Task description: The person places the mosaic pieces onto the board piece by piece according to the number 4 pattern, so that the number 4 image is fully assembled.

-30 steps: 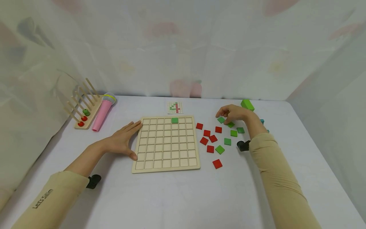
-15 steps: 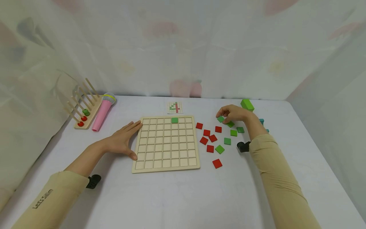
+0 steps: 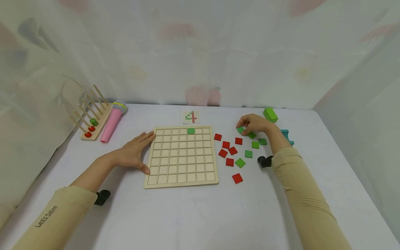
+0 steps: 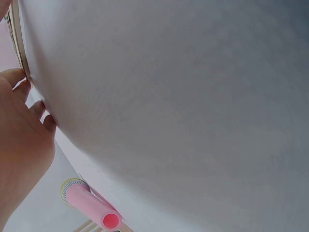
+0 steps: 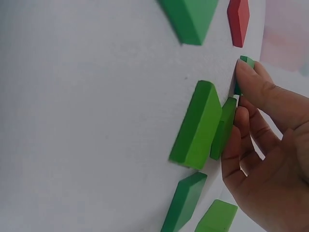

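Observation:
At the left edge of the wooden grid board, my left hand spreads its fingers and thumb, touching the frame. One green tile lies in a top-row cell of that board. To the board's right, my right hand pinches a dark green square tile between thumb and forefinger, low over the table. The right wrist view shows the pinched tile partly hidden behind the thumb. A lighter green tile lies by the curled other fingers.
Several red tiles and green tiles lie scattered right of the board. A small pattern card lies behind it. A pink microphone and a pegged stand sit left; a green block and teal piece right.
The pinched green tile has shifted slightly left and away with my right fingertips. My left hand stays in place on the board's edge.

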A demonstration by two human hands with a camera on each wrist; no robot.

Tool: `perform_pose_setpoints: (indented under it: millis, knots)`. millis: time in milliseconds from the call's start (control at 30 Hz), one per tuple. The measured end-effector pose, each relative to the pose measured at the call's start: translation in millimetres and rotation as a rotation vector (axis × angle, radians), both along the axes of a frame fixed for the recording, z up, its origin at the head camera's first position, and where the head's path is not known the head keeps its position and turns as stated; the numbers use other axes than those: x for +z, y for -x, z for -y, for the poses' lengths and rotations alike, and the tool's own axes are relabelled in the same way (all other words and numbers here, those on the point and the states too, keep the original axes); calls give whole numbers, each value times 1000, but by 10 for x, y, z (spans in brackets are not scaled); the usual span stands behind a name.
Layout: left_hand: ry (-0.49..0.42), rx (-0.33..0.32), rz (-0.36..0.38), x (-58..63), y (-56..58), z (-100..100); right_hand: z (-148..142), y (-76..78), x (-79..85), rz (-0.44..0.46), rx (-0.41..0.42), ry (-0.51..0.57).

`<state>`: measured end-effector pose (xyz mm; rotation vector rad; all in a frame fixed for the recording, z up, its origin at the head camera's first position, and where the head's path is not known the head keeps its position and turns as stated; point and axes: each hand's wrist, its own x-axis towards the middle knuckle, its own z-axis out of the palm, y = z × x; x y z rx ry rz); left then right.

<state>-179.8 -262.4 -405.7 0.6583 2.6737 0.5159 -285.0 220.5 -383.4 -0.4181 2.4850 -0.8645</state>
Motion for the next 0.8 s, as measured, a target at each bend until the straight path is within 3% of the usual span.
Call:
perform_pose_setpoints:
  millis: [400,800]
  knots:
    - [4,-2,-5,-18,14,14,46,6,17,-104,-55,-55]
    - [5,-1,0,-23,5,19,198,12,102,-101,-93,-29]
